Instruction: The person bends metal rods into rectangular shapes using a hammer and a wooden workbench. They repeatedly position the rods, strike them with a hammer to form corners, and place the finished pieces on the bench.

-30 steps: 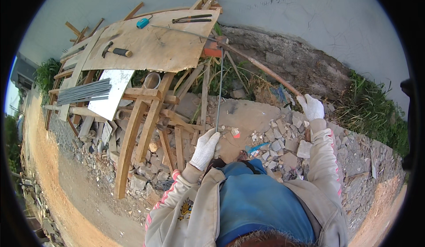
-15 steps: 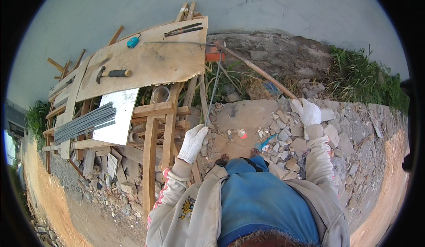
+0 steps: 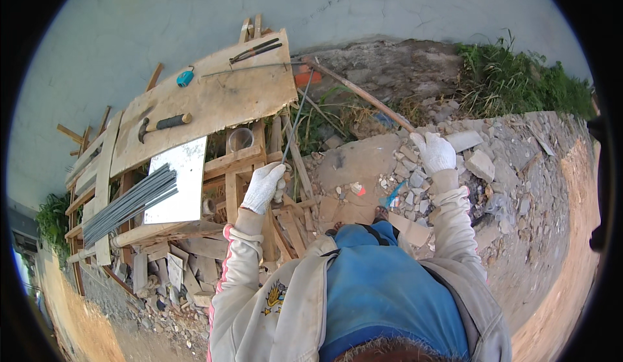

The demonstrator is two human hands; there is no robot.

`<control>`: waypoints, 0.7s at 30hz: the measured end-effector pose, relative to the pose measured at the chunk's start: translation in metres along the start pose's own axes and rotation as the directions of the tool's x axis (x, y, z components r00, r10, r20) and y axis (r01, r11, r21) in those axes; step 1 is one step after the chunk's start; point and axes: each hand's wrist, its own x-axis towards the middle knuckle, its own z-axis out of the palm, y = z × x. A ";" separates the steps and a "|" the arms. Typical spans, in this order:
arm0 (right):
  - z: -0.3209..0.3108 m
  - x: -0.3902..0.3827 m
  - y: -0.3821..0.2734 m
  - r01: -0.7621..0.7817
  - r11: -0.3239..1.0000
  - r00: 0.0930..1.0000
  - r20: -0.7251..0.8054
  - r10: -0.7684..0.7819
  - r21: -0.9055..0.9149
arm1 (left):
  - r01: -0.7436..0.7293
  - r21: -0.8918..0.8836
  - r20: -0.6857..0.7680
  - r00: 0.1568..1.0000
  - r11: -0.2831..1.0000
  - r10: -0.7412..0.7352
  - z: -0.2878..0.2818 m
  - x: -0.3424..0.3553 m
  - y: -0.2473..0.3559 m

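The left hand pinches the near end of a thin rod; the right hand wraps around the end of a brown bar. Both meet near the red block beside the worktop. A loose bite there could let the bar slip, jerking the right hand toward the rubble.

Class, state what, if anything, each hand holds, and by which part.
Left hand: the grey rod, by its near end. Right hand: the brown bar, by its near end.
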 end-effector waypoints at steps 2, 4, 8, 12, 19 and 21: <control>-0.001 0.004 0.002 0.019 1.000 0.999 0.033 -0.019 0.022 | -0.022 0.001 0.008 1.000 1.000 0.022 0.001 0.002 -0.005; -0.001 -0.001 -0.003 -0.008 1.000 0.998 0.065 0.008 0.008 | -0.052 -0.001 -0.007 0.999 0.999 0.052 -0.002 0.003 -0.008; -0.005 -0.027 -0.027 -0.016 0.999 0.999 0.029 0.015 0.040 | -0.103 0.091 0.006 0.995 0.991 0.103 -0.029 0.005 -0.002; -0.002 -0.061 -0.053 -0.042 0.996 0.999 0.032 0.040 0.073 | -0.101 0.178 0.019 0.995 0.979 0.099 -0.057 0.005 0.008; -0.014 -0.044 -0.035 -0.039 0.985 0.997 0.071 0.028 0.165 | -0.050 0.105 0.005 0.999 0.993 0.050 -0.033 0.000 0.010; -0.012 -0.035 -0.026 -0.054 0.990 0.993 0.114 0.040 0.127 | -0.031 0.113 0.020 0.999 0.993 0.029 -0.021 -0.004 0.011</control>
